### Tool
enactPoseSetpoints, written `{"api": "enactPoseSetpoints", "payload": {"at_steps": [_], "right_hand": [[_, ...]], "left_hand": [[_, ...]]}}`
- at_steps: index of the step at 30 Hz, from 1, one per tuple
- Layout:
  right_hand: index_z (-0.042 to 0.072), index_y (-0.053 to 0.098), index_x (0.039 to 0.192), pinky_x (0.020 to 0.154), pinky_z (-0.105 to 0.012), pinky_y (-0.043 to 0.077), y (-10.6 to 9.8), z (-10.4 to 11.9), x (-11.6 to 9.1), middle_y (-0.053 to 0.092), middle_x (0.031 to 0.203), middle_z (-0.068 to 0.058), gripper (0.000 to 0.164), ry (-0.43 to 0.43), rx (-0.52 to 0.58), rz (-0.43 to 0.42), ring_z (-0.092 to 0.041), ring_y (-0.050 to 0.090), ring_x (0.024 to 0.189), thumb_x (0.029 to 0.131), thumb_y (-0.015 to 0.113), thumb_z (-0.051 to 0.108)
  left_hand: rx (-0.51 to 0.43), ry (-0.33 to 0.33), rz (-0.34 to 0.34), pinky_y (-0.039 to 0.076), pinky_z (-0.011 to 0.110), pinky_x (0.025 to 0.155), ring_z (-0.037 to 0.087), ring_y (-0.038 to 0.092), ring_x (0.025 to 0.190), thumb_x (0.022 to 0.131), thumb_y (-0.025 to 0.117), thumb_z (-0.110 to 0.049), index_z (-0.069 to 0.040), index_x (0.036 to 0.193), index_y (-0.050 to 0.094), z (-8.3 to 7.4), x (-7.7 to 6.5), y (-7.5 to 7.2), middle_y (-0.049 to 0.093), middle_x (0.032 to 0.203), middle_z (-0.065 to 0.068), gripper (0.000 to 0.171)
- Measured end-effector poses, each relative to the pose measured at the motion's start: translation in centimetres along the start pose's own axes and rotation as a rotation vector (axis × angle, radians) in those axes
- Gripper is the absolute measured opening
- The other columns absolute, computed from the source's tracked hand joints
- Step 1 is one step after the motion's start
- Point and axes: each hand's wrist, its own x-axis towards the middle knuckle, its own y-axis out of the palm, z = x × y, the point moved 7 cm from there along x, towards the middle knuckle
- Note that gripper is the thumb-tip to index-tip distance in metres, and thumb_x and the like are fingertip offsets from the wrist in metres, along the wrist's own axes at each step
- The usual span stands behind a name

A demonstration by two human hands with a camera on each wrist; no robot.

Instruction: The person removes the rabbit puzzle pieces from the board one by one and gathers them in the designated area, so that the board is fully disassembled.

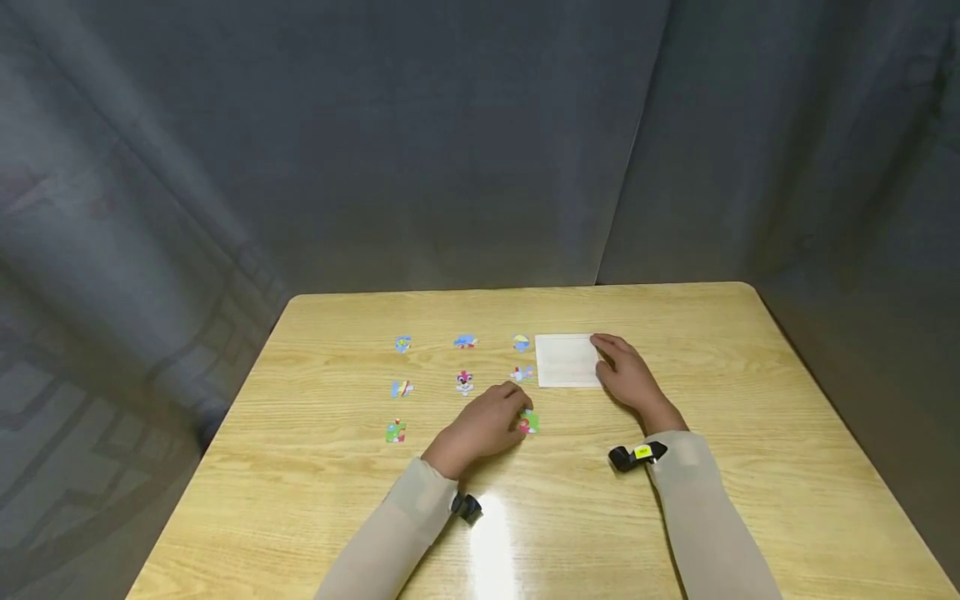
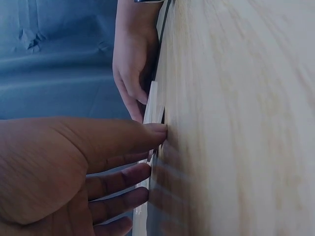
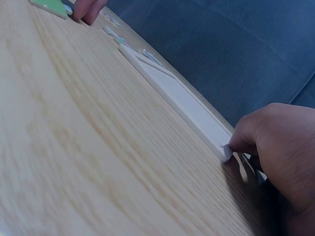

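Note:
My left hand (image 1: pixel 486 421) is low over the table, its thumb and fingers pinching the edges of a green and red jigsaw puzzle piece (image 1: pixel 531 422). The hand partly covers that piece in the head view. In the left wrist view, the thumb (image 2: pixel 156 129) bends down to the piece's thin edge. A flat white puzzle tray (image 1: pixel 566 361) with a raised rim lies right of the pieces. My right hand (image 1: pixel 630 379) holds the tray by its right side; in the right wrist view, the thumb (image 3: pixel 238 140) is at the near corner.
Several other puzzle pieces lie apart in loose rows left of the tray, among them one with an animal face (image 1: pixel 464 382) and a green corner piece (image 1: pixel 395 431). The wooden table (image 1: pixel 300 500) ends at grey curtains (image 1: pixel 450 167) behind and beside it.

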Motion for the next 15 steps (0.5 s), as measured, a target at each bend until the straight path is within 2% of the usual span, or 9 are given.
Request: {"api": "enactPoseSetpoints", "payload": {"at_steps": [12,15], "right_hand": [[-0.001,0.04,0.146,0.112,-0.056,0.024,0.25,0.12,0.06,0.036,0.149,-0.02,0.05,0.006,-0.004,0.005,-0.041,0.029,0.139,0.098,0.047,0.009],[0.002,0.038,0.148,0.111,-0.057,0.023,0.17,-0.01,0.14,0.034,0.15,-0.02,0.05,0.016,0.004,0.012,-0.042,0.028,0.139,0.1,0.046,0.012]], "left_hand": [[-0.031,-0.012,0.013,0.044,0.03,0.099,0.019,0.051,0.118,0.09,0.071,-0.028,-0.014,0.123,0.061,0.39,-0.06,0.15,0.055,0.127,0.001,0.036],[-0.068,-0.009,0.019,0.044,0.031,0.1,0.02,0.052,0.119,0.092,0.069,-0.032,-0.014,0.125,0.061,0.57,-0.16,0.23,0.054,0.128,0.0,0.038]]}}
